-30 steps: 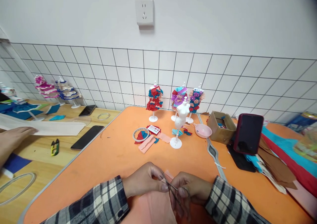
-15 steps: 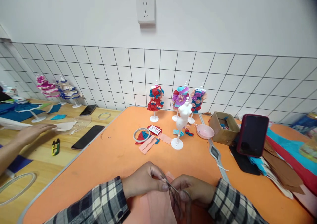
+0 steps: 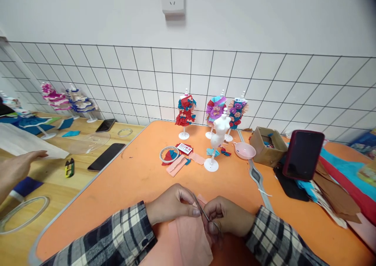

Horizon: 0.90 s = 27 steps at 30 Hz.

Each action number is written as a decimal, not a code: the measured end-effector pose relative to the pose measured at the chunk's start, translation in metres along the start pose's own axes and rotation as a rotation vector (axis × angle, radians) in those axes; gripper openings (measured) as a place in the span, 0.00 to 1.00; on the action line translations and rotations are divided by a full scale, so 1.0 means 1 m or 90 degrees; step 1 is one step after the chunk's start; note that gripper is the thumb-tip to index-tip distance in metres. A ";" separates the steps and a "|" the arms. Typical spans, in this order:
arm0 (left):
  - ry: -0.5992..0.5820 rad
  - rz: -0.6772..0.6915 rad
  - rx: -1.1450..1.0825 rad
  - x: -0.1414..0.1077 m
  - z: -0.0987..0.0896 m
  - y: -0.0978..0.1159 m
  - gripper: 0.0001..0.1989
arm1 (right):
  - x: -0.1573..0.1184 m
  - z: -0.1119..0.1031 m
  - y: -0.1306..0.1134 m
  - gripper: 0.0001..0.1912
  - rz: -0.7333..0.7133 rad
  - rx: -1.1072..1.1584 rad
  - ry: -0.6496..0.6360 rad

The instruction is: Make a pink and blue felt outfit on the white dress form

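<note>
My left hand [image 3: 173, 207] pinches the top edge of a peach-pink sheet, seemingly crepe paper [image 3: 190, 238], between thumb and fingers. The sheet hangs in folds towards the bottom of the view. Small metal scissors [image 3: 202, 210] are in my right hand [image 3: 230, 217], its fingers curled round the handles. Their blades point up and left, right at the sheet's edge beside my left fingertips. Part of the handles is blurred and hidden under the right hand. Beyond my hands stands a bare white mini dress form [image 3: 220, 131].
Behind it stand dressed forms, one in a red dress [image 3: 185, 111]. Paper scraps [image 3: 176, 165] and a tape ring [image 3: 169, 155] lie mid-table. To the right are a pink dish [image 3: 245, 151], a cardboard box [image 3: 266, 146] and a propped phone [image 3: 304, 155]. At left, another person's hand [image 3: 17, 168] touches white paper.
The scissor blades, crossed and parted before, now look closer together. The pink sheet has shifted slightly. My view has tilted down a little. The other person's hand has moved left with the white paper.
</note>
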<state>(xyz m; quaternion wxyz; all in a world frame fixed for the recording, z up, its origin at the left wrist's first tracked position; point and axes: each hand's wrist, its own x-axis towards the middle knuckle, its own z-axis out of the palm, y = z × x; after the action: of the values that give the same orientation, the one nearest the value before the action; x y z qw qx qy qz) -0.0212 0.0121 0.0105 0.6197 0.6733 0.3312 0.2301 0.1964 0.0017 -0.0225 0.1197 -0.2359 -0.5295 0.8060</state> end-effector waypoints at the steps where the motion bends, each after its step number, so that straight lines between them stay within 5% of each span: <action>1: -0.017 0.005 -0.004 0.000 0.001 0.001 0.16 | 0.000 -0.001 0.000 0.28 0.000 0.006 -0.009; 4: -0.041 0.011 -0.015 -0.001 0.002 0.002 0.16 | -0.004 -0.004 -0.005 0.33 -0.006 0.005 -0.034; 7: 0.011 0.014 -0.023 0.000 -0.002 0.002 0.18 | -0.009 -0.006 -0.016 0.31 -0.029 -0.090 0.083; 11: 0.082 0.032 -0.001 0.001 -0.012 -0.001 0.18 | -0.017 0.003 -0.026 0.11 -0.064 -0.433 0.310; 14: 0.106 0.024 0.001 0.000 -0.017 -0.001 0.18 | -0.023 0.013 -0.023 0.03 -0.016 -0.687 0.376; 17: 0.119 0.001 0.021 0.000 -0.019 -0.002 0.19 | -0.034 0.011 -0.020 0.10 0.053 -0.819 0.415; 22: 0.172 0.046 0.140 -0.002 -0.013 -0.005 0.20 | -0.064 -0.023 -0.027 0.17 0.175 -0.907 0.600; 27: 0.071 0.167 0.350 -0.006 -0.005 -0.009 0.21 | -0.071 -0.039 -0.027 0.18 0.180 -0.909 0.661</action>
<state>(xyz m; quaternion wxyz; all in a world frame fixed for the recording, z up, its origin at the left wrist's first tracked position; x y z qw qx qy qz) -0.0306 0.0114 0.0030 0.3603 0.8391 0.3246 0.2464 0.2756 0.0120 0.0075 0.0684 -0.6522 -0.7503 0.0835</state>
